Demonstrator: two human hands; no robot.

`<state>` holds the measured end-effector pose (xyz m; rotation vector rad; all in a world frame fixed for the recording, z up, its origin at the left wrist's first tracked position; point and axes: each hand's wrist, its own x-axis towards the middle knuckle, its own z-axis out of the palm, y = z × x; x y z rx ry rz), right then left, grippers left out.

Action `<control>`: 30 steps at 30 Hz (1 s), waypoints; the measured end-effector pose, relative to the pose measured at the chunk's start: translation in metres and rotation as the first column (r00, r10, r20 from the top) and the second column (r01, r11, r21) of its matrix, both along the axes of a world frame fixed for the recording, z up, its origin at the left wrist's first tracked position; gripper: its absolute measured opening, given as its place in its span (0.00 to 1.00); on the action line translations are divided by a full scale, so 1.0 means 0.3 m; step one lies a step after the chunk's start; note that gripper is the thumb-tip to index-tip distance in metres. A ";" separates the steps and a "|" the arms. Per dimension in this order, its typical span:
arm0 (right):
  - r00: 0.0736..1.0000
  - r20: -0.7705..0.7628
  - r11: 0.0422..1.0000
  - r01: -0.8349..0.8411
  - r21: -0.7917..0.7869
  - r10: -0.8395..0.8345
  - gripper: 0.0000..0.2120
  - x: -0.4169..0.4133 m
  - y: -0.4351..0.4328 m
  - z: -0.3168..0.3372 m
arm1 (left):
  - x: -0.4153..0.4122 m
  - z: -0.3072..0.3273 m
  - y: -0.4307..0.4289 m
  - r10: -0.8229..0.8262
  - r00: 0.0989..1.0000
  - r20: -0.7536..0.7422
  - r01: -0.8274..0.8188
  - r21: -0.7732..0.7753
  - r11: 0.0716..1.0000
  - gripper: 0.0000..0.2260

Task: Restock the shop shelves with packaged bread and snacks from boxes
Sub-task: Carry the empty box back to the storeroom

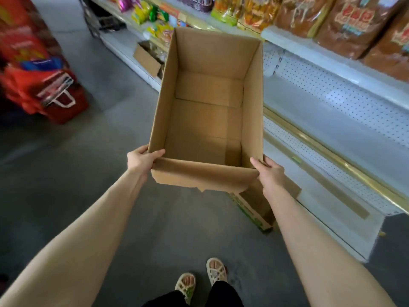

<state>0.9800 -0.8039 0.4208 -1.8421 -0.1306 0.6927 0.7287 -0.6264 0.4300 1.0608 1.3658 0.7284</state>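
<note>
So we hold the open-topped cardboard box (208,120) out in front of us, lifted off the floor (110,134), its long side running away from us and its folded bottom flaps bare to view. Our left hand (141,159) grips the near left corner, with the thumb hooked over the rim and the fingers out of sight on the outer wall. Our right hand (271,173) grips the near right corner the same way, thumb lying along the rim. The hands are apart, with the box's near wall and its turned-down flap stretched between them. Just below our right hand a second carton with green print (254,211) sits on the floor against the shelf base. To the right of that hand run the white shelves (332,94) with a perforated back panel. Above and beyond it, brown bagged bread loaves (354,25) stand in a row on the upper shelf. Past the far end of the box, ahead of both hands, a smaller brown carton (147,59) rests on the low shelf, and colourful snack packets (141,14) lie above it. Well to the left of our left hand there are blurred red bags (44,85). Beneath our forearms, our sandals (215,271) stand on the grey floor.
</note>
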 end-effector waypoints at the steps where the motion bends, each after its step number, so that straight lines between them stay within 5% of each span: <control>1: 0.999 0.007 0.999 -0.044 0.004 0.044 0.28 0.007 0.040 0.023 | -0.015 0.009 -0.002 0.052 0.999 0.009 -0.052 0.011 0.999 0.21; 16: 0.878 0.007 0.873 -0.476 0.105 0.478 0.27 -0.068 0.513 0.151 | -0.253 0.116 0.015 0.513 0.857 0.050 -0.516 0.087 0.852 0.22; 30: 0.703 0.043 0.689 -0.705 0.168 0.710 0.25 -0.685 1.209 0.220 | -0.837 0.087 0.429 0.751 0.657 0.071 -0.754 0.092 0.651 0.21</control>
